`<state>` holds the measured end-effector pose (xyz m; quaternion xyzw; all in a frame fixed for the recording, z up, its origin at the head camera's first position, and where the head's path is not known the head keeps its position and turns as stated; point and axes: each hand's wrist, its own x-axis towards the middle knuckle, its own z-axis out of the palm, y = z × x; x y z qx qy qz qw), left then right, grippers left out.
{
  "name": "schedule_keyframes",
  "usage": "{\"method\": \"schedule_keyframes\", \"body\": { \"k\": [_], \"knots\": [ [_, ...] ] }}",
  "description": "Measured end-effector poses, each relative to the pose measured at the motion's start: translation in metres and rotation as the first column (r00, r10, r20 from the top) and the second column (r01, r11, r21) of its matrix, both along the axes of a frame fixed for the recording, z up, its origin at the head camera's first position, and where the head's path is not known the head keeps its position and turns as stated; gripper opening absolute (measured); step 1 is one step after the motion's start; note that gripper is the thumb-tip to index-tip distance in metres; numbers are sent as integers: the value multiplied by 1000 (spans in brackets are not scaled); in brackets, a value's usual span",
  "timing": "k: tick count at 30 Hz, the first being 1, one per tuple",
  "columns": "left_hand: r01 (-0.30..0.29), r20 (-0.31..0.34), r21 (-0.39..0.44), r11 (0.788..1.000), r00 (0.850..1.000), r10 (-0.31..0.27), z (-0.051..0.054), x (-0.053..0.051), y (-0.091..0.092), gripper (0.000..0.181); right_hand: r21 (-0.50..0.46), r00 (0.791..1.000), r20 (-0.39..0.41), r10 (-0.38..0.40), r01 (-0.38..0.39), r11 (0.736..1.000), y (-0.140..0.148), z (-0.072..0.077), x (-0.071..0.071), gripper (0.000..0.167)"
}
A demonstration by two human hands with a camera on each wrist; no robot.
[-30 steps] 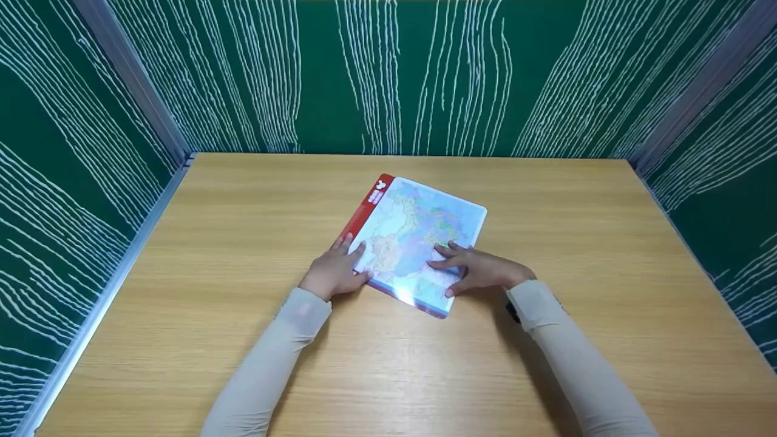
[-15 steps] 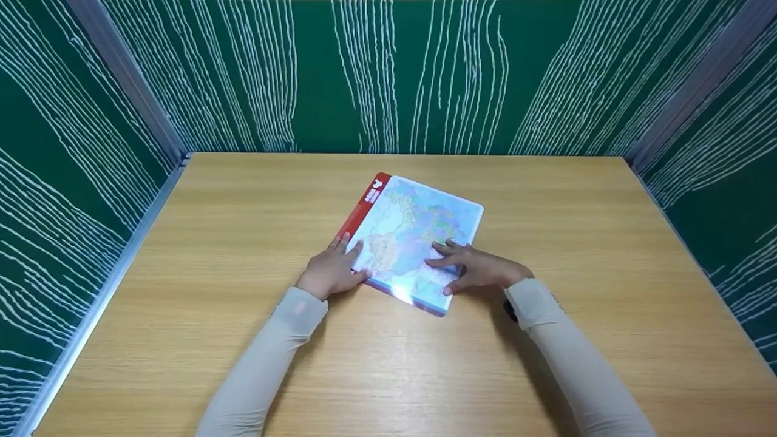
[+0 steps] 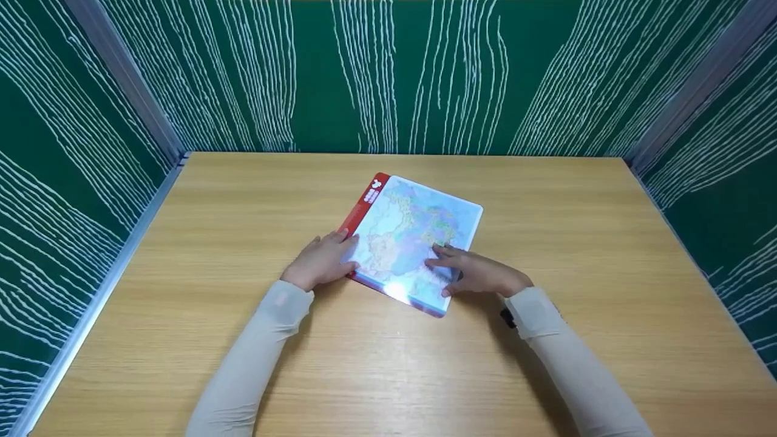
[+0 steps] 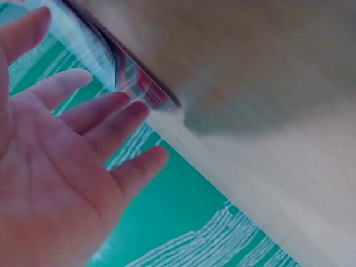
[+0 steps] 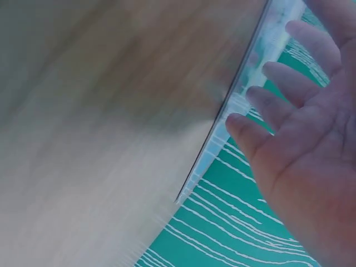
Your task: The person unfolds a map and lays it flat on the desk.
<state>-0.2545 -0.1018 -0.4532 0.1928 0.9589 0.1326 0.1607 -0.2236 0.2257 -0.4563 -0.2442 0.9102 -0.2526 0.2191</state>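
A flat rectangular map sheet (image 3: 413,237) with a red strip along its left side lies tilted on the wooden table, glare near its lower edge. At its lower left edge is my left hand (image 3: 322,258), fingertips over the red strip and the corner. My right hand (image 3: 482,273) spreads its fingers over the sheet's lower right edge. In the left wrist view the left hand (image 4: 67,150) shows parted, fairly straight fingers near the sheet's red corner (image 4: 147,89). The right wrist view has the right hand (image 5: 306,111) with extended fingers along the sheet's edge (image 5: 214,136).
The wooden table (image 3: 546,206) spreads out on all sides of the sheet. Green panels with white wavy lines (image 3: 340,79) stand behind it and at both sides. A metal rail (image 3: 103,291) runs along the table's left edge.
My left hand has shifted a little left, drawing its fingers partly off the sheet. The right hand and the map sheet stay nearly in place.
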Motion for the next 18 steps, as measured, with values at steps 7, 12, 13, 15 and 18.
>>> {"method": "schedule_keyframes", "body": {
  "k": [7, 12, 13, 15, 18],
  "knots": [
    [-4, 7, 94, 996, 1000, 4, 1, -18, -20, 77, 28, 997, -74, 14, -12, 1000, -4, 3, 16, 74],
    [-1, 22, 100, 995, 1000, -1, -5, -26, -27, 75, 4, 997, -77, 10, -10, 1000, -11, 2, 30, 76],
    [-3, 29, 103, 995, 1000, 0, -6, -27, -28, 75, 9, 997, -76, 5, -5, 1000, -14, 2, 32, 76],
    [-8, 42, 107, 994, 999, 3, -7, -28, -28, 75, 18, 997, -75, -8, 9, 1000, -18, 1, 37, 77],
    [-16, 58, 109, 994, 998, 10, -8, -30, -28, 74, 27, 996, -80, -33, 35, 999, -24, 1, 42, 78]
  ]
}}
